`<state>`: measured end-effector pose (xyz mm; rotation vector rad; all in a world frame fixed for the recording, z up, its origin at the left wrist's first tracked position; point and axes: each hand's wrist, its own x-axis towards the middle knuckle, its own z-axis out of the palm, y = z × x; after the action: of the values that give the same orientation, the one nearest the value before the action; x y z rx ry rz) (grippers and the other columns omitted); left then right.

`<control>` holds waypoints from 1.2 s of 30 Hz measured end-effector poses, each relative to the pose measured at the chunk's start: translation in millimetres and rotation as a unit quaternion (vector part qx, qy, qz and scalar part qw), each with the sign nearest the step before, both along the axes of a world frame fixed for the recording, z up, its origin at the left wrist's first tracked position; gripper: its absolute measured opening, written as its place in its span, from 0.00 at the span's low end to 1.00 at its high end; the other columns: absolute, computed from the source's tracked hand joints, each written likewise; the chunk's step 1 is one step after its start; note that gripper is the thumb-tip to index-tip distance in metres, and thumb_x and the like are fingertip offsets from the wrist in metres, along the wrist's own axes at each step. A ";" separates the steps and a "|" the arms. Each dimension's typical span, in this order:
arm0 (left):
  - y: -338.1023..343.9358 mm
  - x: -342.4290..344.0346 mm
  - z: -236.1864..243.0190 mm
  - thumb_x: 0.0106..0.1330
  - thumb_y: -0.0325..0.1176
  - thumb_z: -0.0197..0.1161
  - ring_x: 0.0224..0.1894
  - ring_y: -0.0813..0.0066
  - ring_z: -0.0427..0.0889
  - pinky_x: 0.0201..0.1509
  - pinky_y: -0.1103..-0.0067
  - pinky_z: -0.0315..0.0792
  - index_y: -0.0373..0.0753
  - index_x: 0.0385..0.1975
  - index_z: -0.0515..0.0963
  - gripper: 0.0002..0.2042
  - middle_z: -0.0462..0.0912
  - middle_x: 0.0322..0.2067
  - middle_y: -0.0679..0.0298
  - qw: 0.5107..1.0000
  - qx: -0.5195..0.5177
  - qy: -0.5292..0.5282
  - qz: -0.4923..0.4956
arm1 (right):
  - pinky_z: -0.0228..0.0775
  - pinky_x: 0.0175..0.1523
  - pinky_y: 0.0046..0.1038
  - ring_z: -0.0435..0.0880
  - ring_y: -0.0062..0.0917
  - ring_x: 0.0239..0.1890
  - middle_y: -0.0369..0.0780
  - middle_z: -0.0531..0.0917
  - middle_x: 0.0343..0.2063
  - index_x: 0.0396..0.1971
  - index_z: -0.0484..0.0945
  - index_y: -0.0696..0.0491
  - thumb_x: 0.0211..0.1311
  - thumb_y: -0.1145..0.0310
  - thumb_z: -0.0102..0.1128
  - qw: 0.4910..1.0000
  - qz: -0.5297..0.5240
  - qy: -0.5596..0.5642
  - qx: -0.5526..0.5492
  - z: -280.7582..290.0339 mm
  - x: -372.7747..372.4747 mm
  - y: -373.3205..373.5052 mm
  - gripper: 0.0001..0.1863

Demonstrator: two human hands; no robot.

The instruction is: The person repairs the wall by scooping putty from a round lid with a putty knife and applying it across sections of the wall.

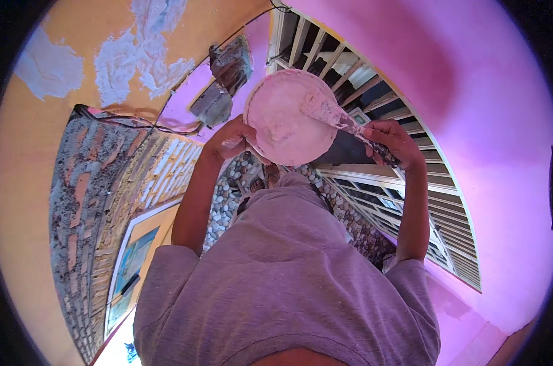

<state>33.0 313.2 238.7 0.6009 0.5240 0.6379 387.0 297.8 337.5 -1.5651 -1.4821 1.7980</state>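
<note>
At chest height I carry a round, shallow lid, pale pinkish and smeared with filler paste. My left hand is closed on its left edge, thumb at the rim; the fingers beneath are mostly hidden. In my right hand is a putty knife, its handle wrapped by my fingers. The knife's blade, coated with paste, lies over the right part of the lid and points left. Whether the blade touches the surface or hovers just above it, I cannot tell.
White filler patches cover part of the orange wall at upper left. Below them are exposed bricks and a dark cable. A slatted window grille stands at right, beside a pink wall. Pebbled flooring lies below.
</note>
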 end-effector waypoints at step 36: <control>-15.2 -8.8 -44.0 0.43 0.23 0.56 0.46 0.47 0.76 0.42 0.49 0.75 0.31 0.55 0.63 0.31 0.73 0.48 0.49 0.975 -0.019 -0.218 0.026 | 0.66 0.21 0.17 0.75 0.16 0.19 0.35 0.77 0.21 0.45 0.75 0.55 0.61 0.58 0.54 0.914 -0.220 0.097 0.328 179.0 -15.5 31.3 0.19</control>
<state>24.2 298.0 194.7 0.3935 0.1397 0.7818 371.5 329.1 516.6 -1.2005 -1.3076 1.0137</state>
